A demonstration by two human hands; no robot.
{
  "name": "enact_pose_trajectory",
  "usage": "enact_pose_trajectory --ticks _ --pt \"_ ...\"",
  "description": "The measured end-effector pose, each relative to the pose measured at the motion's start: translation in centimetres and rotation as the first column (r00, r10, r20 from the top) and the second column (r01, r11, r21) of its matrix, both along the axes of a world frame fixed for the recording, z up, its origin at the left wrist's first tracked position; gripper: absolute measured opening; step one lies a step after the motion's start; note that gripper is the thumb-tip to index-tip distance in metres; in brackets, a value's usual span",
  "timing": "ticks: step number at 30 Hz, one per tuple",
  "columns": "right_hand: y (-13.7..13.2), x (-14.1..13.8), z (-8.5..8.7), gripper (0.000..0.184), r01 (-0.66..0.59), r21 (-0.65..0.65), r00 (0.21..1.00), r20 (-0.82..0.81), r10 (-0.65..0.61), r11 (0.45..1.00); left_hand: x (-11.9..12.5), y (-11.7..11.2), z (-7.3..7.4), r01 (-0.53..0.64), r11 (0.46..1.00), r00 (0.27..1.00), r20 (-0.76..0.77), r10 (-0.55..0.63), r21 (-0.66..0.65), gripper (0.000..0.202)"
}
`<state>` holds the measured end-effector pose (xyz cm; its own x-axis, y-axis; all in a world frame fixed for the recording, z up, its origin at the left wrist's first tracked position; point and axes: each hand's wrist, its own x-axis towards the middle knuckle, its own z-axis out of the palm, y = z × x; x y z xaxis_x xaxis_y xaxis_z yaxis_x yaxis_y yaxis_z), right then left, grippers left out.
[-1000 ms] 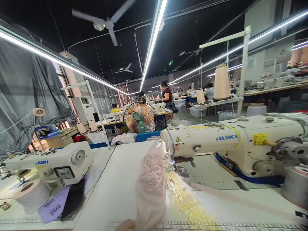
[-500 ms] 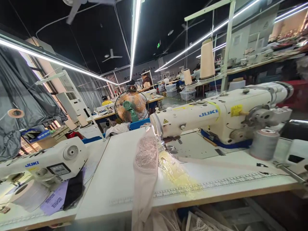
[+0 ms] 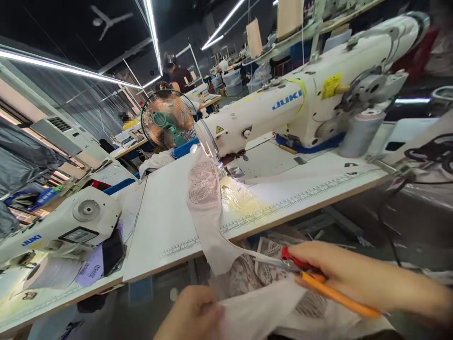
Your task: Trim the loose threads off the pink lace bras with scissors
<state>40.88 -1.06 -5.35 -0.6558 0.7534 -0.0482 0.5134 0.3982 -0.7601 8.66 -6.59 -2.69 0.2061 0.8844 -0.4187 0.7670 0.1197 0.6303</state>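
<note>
Below the table's front edge point(image 3: 283, 222), one strip of pale lace fabric point(image 3: 208, 222) hangs from the sewing machine point(image 3: 283, 104) into my two hands. My left hand point(image 3: 191, 316) pinches its lower end; my right hand point(image 3: 339, 271) grips one pair of orange-and-red snips point(image 3: 318, 283), tips at the cloth. Two white machines stand on the tables — one ahead, one point(image 3: 60, 226) at left — with bare tabletop between them.

Overhead tube lights point(image 3: 152, 28) glare against a dark ceiling, a small lamp brightens the table beyond the right hand point(image 3: 336, 274), while wide-angle bending and motion blur smear edges.
</note>
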Motion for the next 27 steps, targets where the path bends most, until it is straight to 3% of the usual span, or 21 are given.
enact_pose_trajectory --ticks 2,4,6,8,12,17,20,23,27 --pt "1.1 -0.5 0.6 0.022 -0.054 -0.045 0.999 -0.002 0.054 0.998 0.5 1.0 -0.6 0.189 0.981 0.959 -0.223 -0.177 0.033 0.024" --pt "1.8 -1.0 1.0 0.024 -0.084 -0.068 0.996 -0.016 0.083 0.994 1.4 1.6 -1.2 0.271 0.960 0.920 -0.314 -0.236 0.074 0.023" --pt "2.1 -1.5 1.2 0.026 -0.112 -0.092 0.994 -0.027 0.110 0.989 2.7 1.8 -1.6 0.286 0.946 0.941 -0.233 -0.246 0.155 0.025" --pt "2.1 -1.9 1.5 0.028 -0.133 -0.115 0.991 -0.030 0.131 0.984 4.1 1.9 -2.2 0.274 0.923 0.962 -0.055 -0.269 0.269 0.024" --pt "2.1 -2.4 2.0 0.033 -0.143 -0.137 0.990 -0.021 0.141 0.980 6.9 2.1 -3.2 0.153 0.909 0.932 0.249 -0.263 0.387 0.009" --pt "2.8 -2.3 2.6 0.030 -0.145 -0.157 0.989 -0.034 0.141 0.977 8.3 2.1 -4.3 -0.033 0.973 0.877 0.473 -0.083 0.230 0.004" --pt "3.4 -2.3 2.8 0.028 -0.156 -0.185 0.987 -0.057 0.148 0.970 8.2 2.1 -4.7 -0.092 0.980 0.831 0.556 -0.023 0.177 0.006" --pt "4.0 -2.6 2.7 0.027 -0.187 -0.229 0.982 -0.085 0.171 0.955 8.0 2.3 -4.6 -0.133 0.983 0.759 0.651 0.019 0.127 0.018" --pt "4.7 -3.0 2.7 0.025 -0.227 -0.255 0.971 -0.126 0.201 0.940 7.9 2.7 -3.8 -0.123 0.991 0.698 0.706 0.123 -0.051 0.035"
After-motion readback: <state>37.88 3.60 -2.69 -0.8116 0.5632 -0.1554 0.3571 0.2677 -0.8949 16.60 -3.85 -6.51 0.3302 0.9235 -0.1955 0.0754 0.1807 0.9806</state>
